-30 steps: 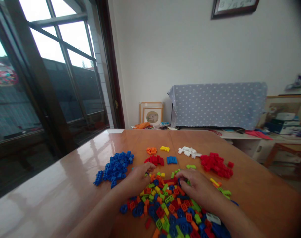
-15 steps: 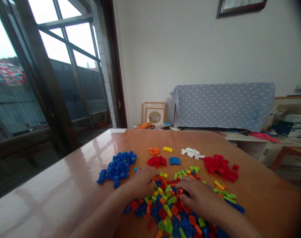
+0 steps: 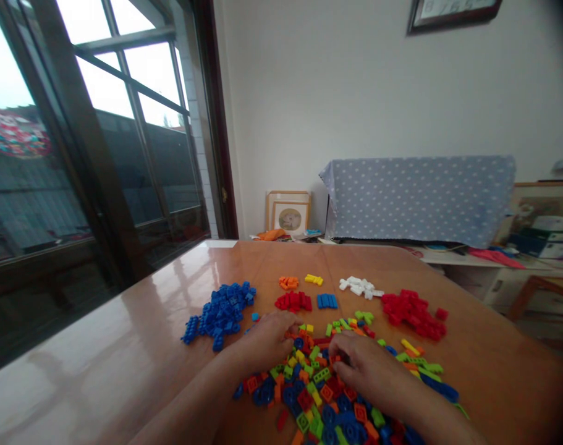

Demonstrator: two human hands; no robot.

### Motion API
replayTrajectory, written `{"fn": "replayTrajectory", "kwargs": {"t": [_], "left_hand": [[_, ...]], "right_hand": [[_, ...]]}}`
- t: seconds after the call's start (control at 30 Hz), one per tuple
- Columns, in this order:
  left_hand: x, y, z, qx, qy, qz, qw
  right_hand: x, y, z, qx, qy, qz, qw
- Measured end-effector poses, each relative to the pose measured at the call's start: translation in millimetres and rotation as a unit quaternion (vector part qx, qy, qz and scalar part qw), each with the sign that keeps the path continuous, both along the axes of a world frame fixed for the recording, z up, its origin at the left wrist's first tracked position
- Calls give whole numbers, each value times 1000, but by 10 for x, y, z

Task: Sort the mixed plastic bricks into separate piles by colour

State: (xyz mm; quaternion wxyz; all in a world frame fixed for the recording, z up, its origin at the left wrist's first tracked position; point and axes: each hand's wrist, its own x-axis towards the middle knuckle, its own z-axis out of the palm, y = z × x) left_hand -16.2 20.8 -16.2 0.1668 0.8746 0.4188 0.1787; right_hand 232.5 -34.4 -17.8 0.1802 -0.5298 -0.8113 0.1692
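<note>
A mixed heap of toy building bricks in red, orange, yellow, green and blue spreads across the near part of the table. My left hand rests at the heap's far left edge, thumb and forefinger apart beside some orange pieces. Nothing shows in its grasp. My right hand is over the heap's right side, its fingers curled and the thumb drawn in around a small red brick. The palm hides the bricks beneath it.
Sorted groups lie beyond the heap: blue bricks, orange bricks, yellow bricks, red slabs, light-blue bricks, white pieces and red bricks. The wooden table has a glossy top.
My right thumb and fingers have closed together at the red brick. My left hand has shifted very slightly, and the sorted groups stay put.
</note>
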Motion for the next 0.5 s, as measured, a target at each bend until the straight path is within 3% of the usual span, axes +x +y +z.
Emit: {"fn": "replayTrajectory", "kwargs": {"t": [0.5], "left_hand": [[30,2,96,18,64,-1,998]], "right_hand": [[2,15,-29,-13,23,1,1000]]}}
